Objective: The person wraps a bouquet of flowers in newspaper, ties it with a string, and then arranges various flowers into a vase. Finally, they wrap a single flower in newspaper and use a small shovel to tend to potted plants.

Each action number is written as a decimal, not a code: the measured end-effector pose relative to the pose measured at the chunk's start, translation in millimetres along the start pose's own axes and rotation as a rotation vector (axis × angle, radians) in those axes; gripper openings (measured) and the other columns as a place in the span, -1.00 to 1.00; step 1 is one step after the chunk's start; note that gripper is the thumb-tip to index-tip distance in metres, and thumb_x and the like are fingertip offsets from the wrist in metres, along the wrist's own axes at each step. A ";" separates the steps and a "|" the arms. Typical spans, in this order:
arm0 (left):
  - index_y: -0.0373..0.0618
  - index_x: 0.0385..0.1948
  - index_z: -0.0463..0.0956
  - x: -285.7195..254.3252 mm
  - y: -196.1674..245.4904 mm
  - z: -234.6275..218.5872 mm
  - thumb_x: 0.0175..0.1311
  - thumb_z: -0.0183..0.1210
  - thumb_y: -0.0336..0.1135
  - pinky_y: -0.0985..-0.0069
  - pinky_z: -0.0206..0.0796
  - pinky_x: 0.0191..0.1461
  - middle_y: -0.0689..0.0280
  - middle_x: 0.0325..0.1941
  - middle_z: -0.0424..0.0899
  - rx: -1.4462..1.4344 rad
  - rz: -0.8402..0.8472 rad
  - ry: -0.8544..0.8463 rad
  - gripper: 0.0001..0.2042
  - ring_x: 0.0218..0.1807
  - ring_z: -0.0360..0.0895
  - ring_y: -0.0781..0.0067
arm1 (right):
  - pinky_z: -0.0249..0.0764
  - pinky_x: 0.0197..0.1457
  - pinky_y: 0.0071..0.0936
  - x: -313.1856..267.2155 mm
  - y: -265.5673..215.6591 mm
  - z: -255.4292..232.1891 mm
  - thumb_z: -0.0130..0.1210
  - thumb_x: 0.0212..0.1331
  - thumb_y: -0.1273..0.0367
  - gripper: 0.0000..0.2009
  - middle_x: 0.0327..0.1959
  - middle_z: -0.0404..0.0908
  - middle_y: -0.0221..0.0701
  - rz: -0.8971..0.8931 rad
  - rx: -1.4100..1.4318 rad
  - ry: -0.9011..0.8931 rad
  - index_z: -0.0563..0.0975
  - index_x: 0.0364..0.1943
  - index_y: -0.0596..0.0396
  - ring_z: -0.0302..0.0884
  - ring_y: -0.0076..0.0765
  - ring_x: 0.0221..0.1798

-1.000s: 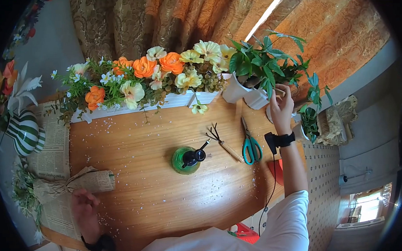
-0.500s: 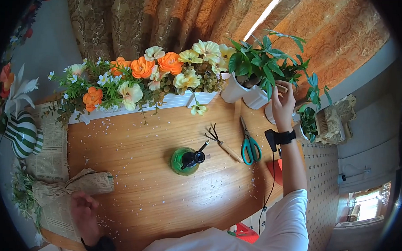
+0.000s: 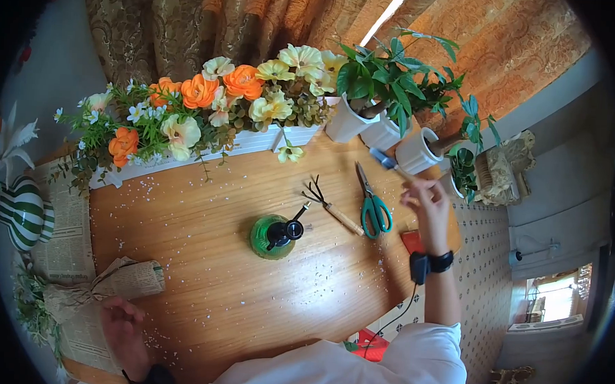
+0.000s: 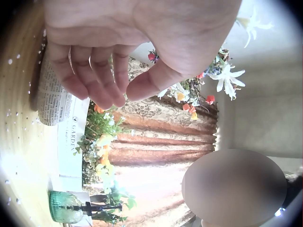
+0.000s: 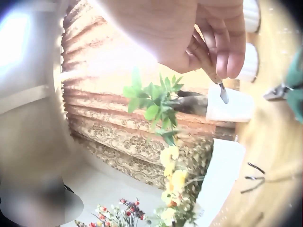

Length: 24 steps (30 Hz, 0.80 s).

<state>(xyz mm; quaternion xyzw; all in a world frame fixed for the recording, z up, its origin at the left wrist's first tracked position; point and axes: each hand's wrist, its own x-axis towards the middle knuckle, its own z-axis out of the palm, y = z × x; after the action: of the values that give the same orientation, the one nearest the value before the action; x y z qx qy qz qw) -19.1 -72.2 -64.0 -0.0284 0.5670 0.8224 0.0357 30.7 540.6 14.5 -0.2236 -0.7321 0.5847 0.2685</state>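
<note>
My right hand pinches the wooden handle of a small garden trowel, over the table's right side. In the right wrist view the trowel's metal blade points away from the fingertips and overlaps a white pot. Beyond the trowel stand white pots with green plants, one being a white pot with a thick stem. My left hand hovers with loosely bent fingers and holds nothing, beside a newspaper-wrapped bouquet. In the left wrist view the left hand hangs in front of that paper wrap.
A green spray bottle stands mid-table. Right of it lie a three-pronged hand rake and teal-handled scissors. A white planter of orange and cream flowers lines the back edge. White crumbs dot the wooden table.
My right hand has drawn back from the potted plants toward the table's near right side, bringing the trowel into sight. The head view has shifted slightly. My left hand stays by the bouquet.
</note>
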 end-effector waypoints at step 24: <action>-0.14 0.21 0.43 -0.6 2.5 17.7 0.33 0.43 -0.14 0.49 0.39 0.10 0.37 -0.04 0.53 0.079 -0.002 -0.095 -0.47 -0.03 0.49 0.47 | 0.32 0.58 -0.10 -102.3 -12.7 134.0 0.47 0.29 0.28 -0.29 0.39 0.44 -0.02 -0.336 -0.276 -0.582 0.21 0.32 0.19 0.41 -0.06 0.49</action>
<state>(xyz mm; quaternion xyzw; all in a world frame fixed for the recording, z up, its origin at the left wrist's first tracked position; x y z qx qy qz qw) -18.7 -56.5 -55.4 0.0115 0.5967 0.7998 0.0647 20.1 373.7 -9.7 0.0412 -0.8765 0.4672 0.1086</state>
